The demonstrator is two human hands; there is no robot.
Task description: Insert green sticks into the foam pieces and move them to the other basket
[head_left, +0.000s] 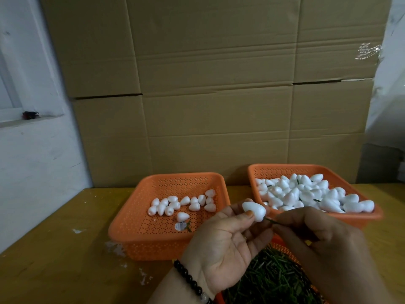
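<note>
1. Behind the table, a wall of flattened brown cardboard point(214, 84) fills the view, creased in long horizontal folds.
2. The wooden table point(54, 249) is yellowish, with white flecks scattered on its surface.
3. The right orange basket point(285, 168) — perforated plastic, square with rounded corners — is heaped with white foam pieces point(311, 194); short green stubs show among them.
4. The left orange basket point(135, 216), of the same mesh, holds a thin scatter of smooth, egg-shaped loose foam pieces point(182, 204).
5. At the near edge, a third orange container point(278, 241) is packed with thin green sticks point(269, 279).
6. The right hand point(324, 242) has its fingers curled, pinching a green stick point(269, 219) whose tip meets the held foam piece point(254, 211).
7. The left hand point(221, 244), palm up, grips that matte white teardrop between thumb and fingertips, in front of the gap between the two far baskets.
8. A black bead bracelet point(188, 278) circles the left wrist.
</note>
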